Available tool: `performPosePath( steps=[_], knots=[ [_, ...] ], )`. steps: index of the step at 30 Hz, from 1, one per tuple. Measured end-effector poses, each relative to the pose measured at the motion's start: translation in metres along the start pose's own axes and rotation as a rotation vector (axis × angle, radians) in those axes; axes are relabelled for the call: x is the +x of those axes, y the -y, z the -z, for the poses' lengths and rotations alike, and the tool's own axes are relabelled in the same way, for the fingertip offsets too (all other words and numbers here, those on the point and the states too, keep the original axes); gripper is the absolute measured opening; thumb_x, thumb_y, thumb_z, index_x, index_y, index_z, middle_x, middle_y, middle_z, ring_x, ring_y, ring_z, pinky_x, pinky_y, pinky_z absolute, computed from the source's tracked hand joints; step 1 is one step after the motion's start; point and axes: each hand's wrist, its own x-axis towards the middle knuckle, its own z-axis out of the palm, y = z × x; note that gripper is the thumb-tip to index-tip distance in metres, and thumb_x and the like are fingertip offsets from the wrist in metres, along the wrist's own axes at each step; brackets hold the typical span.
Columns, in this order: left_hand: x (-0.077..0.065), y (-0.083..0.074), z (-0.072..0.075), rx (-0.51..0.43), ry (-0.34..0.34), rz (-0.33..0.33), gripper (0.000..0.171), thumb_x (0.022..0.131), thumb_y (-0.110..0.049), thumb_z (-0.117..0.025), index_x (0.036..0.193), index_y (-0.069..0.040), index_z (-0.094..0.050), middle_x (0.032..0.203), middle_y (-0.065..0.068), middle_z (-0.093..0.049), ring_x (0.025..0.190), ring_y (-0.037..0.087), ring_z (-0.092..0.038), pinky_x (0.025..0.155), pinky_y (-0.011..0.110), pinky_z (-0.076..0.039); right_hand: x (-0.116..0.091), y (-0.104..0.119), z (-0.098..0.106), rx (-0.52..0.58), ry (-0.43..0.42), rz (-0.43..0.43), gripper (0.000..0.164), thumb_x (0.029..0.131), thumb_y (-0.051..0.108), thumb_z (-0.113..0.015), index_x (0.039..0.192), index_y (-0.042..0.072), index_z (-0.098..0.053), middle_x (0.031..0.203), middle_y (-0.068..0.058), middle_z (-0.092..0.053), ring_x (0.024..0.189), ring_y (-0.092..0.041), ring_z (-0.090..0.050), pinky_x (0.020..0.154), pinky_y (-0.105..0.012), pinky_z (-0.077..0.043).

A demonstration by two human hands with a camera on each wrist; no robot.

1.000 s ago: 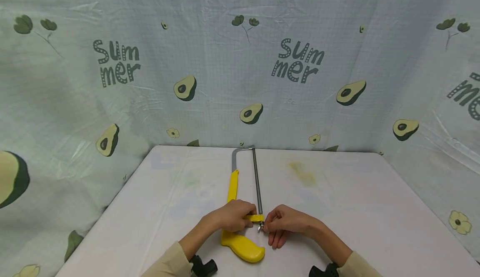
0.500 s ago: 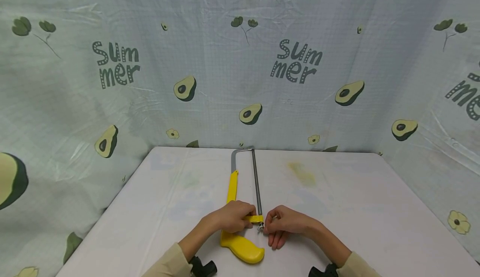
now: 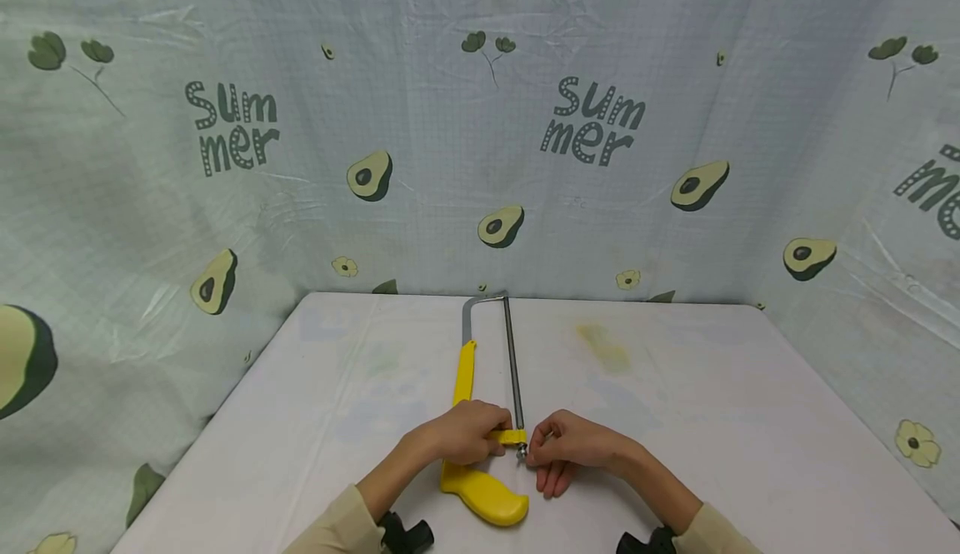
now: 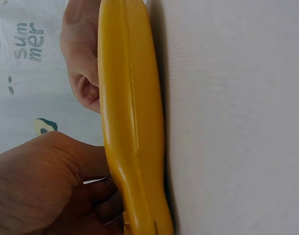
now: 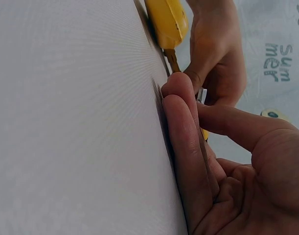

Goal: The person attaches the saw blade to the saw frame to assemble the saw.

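A hacksaw with a yellow handle (image 3: 491, 500) lies on the table, its grey front bow pointing to the far edge. The dark blade (image 3: 513, 362) runs along its right side. My left hand (image 3: 468, 433) grips the yellow frame near the blade's close end. Just below that end is a small metal wing nut (image 3: 521, 453), which my right hand (image 3: 577, 440) pinches between thumb and forefinger. In the right wrist view, the other fingers (image 5: 183, 127) stretch out along the tabletop. The handle (image 4: 134, 98) hides part of both hands in the left wrist view.
The white table (image 3: 675, 387) has faint coloured stains. Behind it and at the sides hangs a pale sheet (image 3: 420, 104) printed with avocados and lettering. Black wrist cameras (image 3: 407, 533) sit at both cuffs.
The wing nut has turned a little at my right fingertips. Both hands and the hacksaw keep nearly the same place.
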Motion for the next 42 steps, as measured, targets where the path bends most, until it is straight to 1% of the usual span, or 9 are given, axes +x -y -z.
performPosePath(
  steps=[6,16,30,33,39,42],
  knots=[
    [-0.0005,0.0001,-0.0004,-0.002,-0.003,-0.001,0.010,0.096,-0.018,-0.073,0.103,-0.016,-0.066,0.082,-0.008,-0.055,0.074,0.006,-0.049,0.069,0.020,-0.041,0.0004,-0.0009,-0.0004,-0.009,-0.004,0.003,0.018,0.097,0.016,-0.068,0.093,-0.001,-0.067,0.070,-0.004,-0.073,0.058,-0.011,-0.072,0.054,-0.024,-0.057],
    [-0.0024,-0.0024,-0.0005,-0.020,0.005,0.003,0.011,0.096,-0.017,-0.073,0.103,-0.015,-0.065,0.081,-0.008,-0.055,0.075,0.006,-0.049,0.069,0.020,-0.041,-0.0010,-0.0026,-0.0005,-0.005,0.017,0.012,0.019,0.096,0.013,-0.066,0.099,-0.005,-0.069,0.072,-0.003,-0.073,0.060,-0.010,-0.072,0.056,-0.023,-0.057],
    [-0.0018,-0.0007,0.0001,-0.003,-0.008,-0.015,0.010,0.096,-0.017,-0.073,0.103,-0.015,-0.066,0.080,-0.008,-0.054,0.074,0.006,-0.048,0.070,0.020,-0.040,-0.0014,0.0005,-0.0008,-0.011,0.019,0.009,0.021,0.095,0.013,-0.066,0.100,-0.007,-0.071,0.072,-0.003,-0.073,0.061,-0.009,-0.072,0.056,-0.022,-0.057],
    [-0.0012,0.0000,-0.0003,0.000,-0.011,-0.015,0.010,0.096,-0.018,-0.073,0.103,-0.015,-0.066,0.081,-0.008,-0.054,0.075,0.006,-0.048,0.070,0.021,-0.040,-0.0010,0.0001,-0.0004,-0.013,0.015,0.008,0.020,0.095,0.014,-0.067,0.100,-0.006,-0.071,0.072,-0.004,-0.073,0.061,-0.009,-0.072,0.056,-0.022,-0.057],
    [-0.0013,-0.0006,0.0010,0.005,-0.008,-0.011,0.010,0.096,-0.018,-0.073,0.102,-0.016,-0.065,0.081,-0.008,-0.054,0.074,0.006,-0.048,0.069,0.021,-0.040,0.0004,-0.0007,0.0005,-0.021,0.010,0.006,0.018,0.095,0.019,-0.072,0.097,0.001,-0.070,0.071,-0.004,-0.074,0.059,-0.008,-0.071,0.056,-0.023,-0.057],
    [-0.0015,-0.0011,0.0021,0.009,-0.009,-0.015,0.010,0.096,-0.018,-0.073,0.102,-0.016,-0.065,0.081,-0.009,-0.054,0.075,0.006,-0.048,0.070,0.021,-0.040,0.0004,0.0000,0.0002,-0.022,0.011,0.008,0.020,0.095,0.021,-0.073,0.097,0.002,-0.070,0.071,-0.004,-0.074,0.058,-0.008,-0.071,0.056,-0.023,-0.057]
  ],
)
